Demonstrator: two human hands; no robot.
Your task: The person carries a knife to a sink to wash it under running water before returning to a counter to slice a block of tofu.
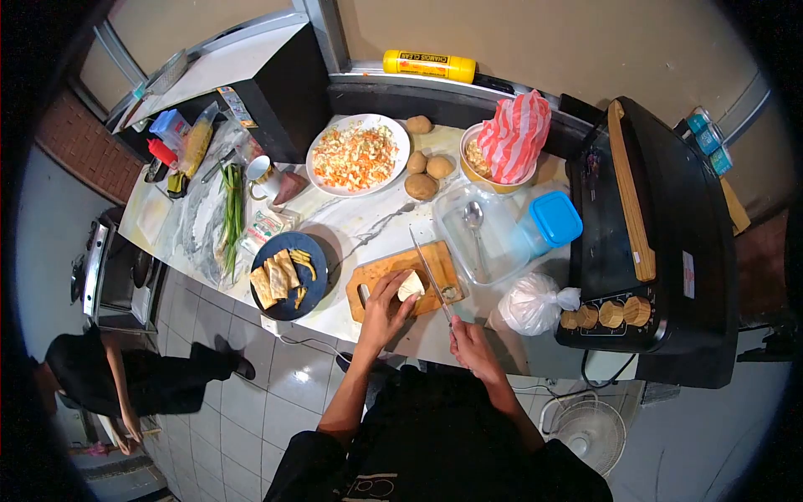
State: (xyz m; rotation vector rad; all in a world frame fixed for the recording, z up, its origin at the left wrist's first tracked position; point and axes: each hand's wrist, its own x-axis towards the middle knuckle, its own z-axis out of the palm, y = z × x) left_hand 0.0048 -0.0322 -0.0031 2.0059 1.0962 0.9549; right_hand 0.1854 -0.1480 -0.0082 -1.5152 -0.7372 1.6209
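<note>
My left hand (385,306) holds a pale, whitish piece of food (410,286) on the wooden cutting board (387,269), its fingers curled round the near side. In my right hand (473,347) is the handle of a long knife (429,269); the blade points away from me across the board, just right of the pale piece. A small brownish bit (450,293) lies on the board right of the blade. Left of the board, a dark blue plate (292,309) bears flat rolled pieces and yellowish strips.
Behind the board are a white plate (319,177) of chopped vegetables, potatoes (421,186) and a bowl (488,181) with a striped bag. To the right stand a clear container (456,222), a tied bag (535,303) and a black oven (661,226). Another person (142,376) stands at lower left.
</note>
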